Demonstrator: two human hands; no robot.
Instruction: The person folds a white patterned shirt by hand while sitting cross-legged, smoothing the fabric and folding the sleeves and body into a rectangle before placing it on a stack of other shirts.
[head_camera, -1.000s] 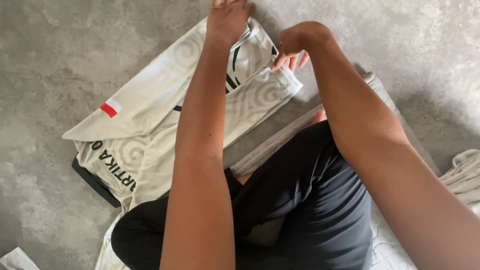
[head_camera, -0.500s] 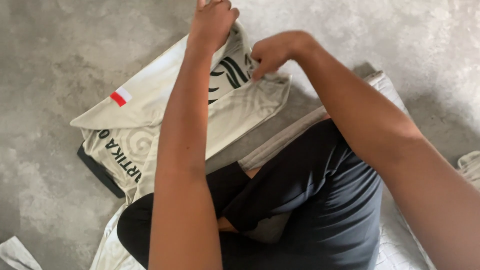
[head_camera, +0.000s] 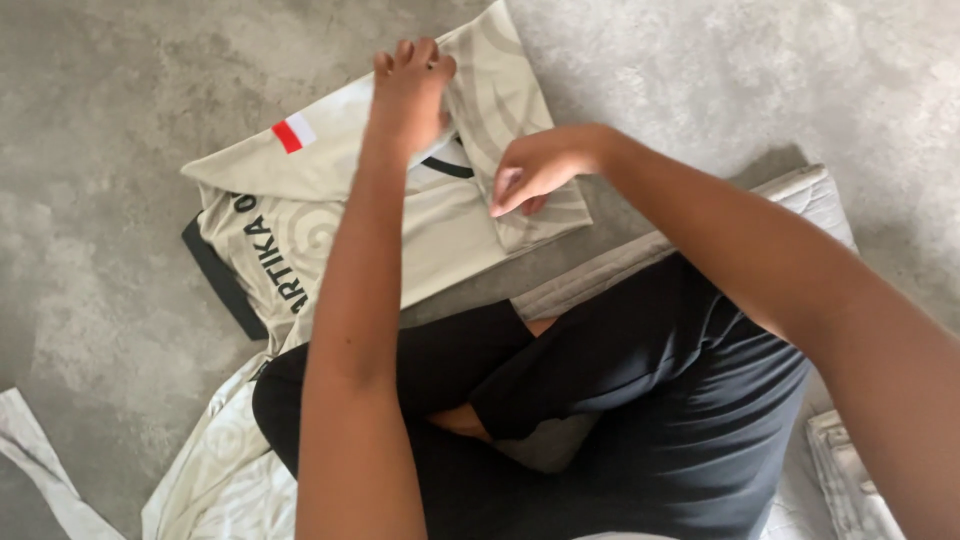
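A cream sports jersey (head_camera: 300, 215) with black trim, black lettering and a small red-and-white flag patch lies partly folded on the grey floor in front of me. My left hand (head_camera: 410, 85) presses down on its upper part, fingers curled over the cloth near the black collar. My right hand (head_camera: 535, 170) pinches the folded edge of the jersey on the right side. My crossed legs in black trousers (head_camera: 600, 400) fill the lower middle of the view.
I sit on a pale quilted mat (head_camera: 640, 265). More cream cloth (head_camera: 215, 480) lies by my left knee, a white strip (head_camera: 40, 460) at the bottom left, and folded pale fabric (head_camera: 850, 480) at the bottom right. Grey concrete floor (head_camera: 120, 90) surrounds everything.
Both hands have drawn the jersey's right part inward and down over its middle. The black pattern near the collar is now mostly covered.
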